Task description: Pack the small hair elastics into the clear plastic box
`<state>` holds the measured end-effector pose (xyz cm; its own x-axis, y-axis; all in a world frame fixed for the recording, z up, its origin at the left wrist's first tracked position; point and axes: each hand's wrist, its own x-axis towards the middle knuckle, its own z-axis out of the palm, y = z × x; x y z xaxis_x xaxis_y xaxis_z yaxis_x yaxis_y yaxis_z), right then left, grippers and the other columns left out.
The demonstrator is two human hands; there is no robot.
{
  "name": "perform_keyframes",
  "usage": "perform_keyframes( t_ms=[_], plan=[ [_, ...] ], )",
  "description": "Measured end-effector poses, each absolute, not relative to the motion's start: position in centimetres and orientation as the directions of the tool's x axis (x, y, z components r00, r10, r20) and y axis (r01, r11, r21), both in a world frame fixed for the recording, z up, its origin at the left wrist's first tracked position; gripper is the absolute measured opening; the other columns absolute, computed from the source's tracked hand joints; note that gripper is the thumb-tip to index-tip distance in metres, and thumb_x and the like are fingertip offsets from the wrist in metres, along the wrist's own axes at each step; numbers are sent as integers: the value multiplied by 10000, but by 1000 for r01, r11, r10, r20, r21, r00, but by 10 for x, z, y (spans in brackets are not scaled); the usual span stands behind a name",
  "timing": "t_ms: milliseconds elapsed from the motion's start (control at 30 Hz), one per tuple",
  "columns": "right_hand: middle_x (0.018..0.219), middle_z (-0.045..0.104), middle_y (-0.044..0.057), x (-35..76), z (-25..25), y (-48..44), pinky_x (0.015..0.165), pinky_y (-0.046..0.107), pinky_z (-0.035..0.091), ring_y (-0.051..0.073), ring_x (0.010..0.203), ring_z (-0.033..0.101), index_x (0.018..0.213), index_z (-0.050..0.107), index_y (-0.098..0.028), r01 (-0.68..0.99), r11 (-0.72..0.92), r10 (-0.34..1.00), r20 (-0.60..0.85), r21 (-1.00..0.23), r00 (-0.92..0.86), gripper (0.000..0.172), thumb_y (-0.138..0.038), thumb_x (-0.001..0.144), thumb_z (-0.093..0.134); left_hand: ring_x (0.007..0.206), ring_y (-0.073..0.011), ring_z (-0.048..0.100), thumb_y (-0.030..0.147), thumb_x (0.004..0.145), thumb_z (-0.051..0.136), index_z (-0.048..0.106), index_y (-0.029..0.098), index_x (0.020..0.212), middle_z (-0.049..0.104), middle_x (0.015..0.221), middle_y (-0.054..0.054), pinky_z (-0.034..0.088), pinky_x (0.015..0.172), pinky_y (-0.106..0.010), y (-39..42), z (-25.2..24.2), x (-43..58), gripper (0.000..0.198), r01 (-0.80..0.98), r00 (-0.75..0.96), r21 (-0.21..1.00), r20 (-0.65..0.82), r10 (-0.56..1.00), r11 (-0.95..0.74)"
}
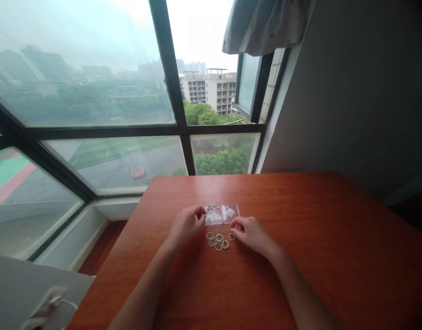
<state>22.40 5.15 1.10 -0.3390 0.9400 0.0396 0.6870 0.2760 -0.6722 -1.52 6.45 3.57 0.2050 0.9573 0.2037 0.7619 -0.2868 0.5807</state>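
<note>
Six rings (218,241) lie at 6 o'clock of one clear case (228,214) pinched by the left hand (186,225); the right hand (251,234) is curled, its grip unclear.

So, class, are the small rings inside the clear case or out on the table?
Out: several rings lie on the table in front of the clear case. What the case holds is unclear.

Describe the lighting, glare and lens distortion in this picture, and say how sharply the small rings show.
Head view: soft overcast daylight comes through the window, its sky blown out white; the window bars bow, a wide-lens distortion; the table has a dull sheen and no hard shadows; the rings between the left hand and the right hand look small and slightly soft.
</note>
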Motion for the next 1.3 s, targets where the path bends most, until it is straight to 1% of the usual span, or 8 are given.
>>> perform_keyframes(
  t_ms=[133,267,633,733,833,933,1133,1300],
  plan=[
    [622,619,-24,223,12,50,569,213,328,122,587,546,822,700,-227,711,278,938,21,-646,-346,111,-221,775,599,598,-124,542,236,787,555,673,176,781,664,695,-13,364,573,-220,65,35,-17,133,771,188,572,216,958,-280],
    [649,649,-16,221,13,47,556,214,305,125,601,564,770,691,-229,743,273,936,-7,-611,-351,96,-199,762,601,611,-126,548,243,799,545,675,175,791,665,703,-15,374,578,-219,65,36,-17,146,755,204,581,235,950,-306],
    [681,672,-10,220,11,46,554,219,291,127,619,573,745,659,-227,760,300,932,7,-577,-363,82,-216,771,581,567,-101,504,229,817,541,655,176,812,619,659,15,370,572,-199,62,34,-9,125,683,272,621,270,923,-383],
    [657,652,-20,219,12,47,556,218,299,122,598,559,749,652,-223,725,307,932,40,-617,-360,69,-232,775,588,568,-91,478,207,817,540,647,172,816,596,659,21,359,567,-190,58,35,-2,113,648,312,645,259,914,-404],
    [635,625,-26,217,13,48,567,215,325,120,585,548,795,652,-219,651,323,933,117,-687,-340,78,-261,799,586,578,-88,470,216,829,544,653,168,822,587,670,18,351,557,-183,53,36,7,120,609,346,678,240,907,-412],
    [600,587,-30,213,13,48,565,213,340,116,559,526,813,653,-210,590,354,929,198,-726,-313,90,-261,809,579,578,-86,459,249,839,556,663,164,817,588,674,12,338,538,-179,49,36,15,138,565,390,712,213,896,-416],
    [560,536,-43,208,10,47,541,203,331,104,521,484,804,655,-201,560,404,913,285,-723,-291,83,-236,797,581,568,-84,445,238,819,583,668,147,804,574,645,13,333,528,-174,48,33,20,126,522,420,751,185,889,-403],
    [557,527,-45,206,8,47,552,204,324,101,522,481,813,655,-198,565,423,906,313,-709,-285,80,-234,802,585,567,-82,447,199,804,571,645,145,757,570,635,18,330,534,-174,49,31,20,103,541,407,739,188,894,-402]
  ],
)
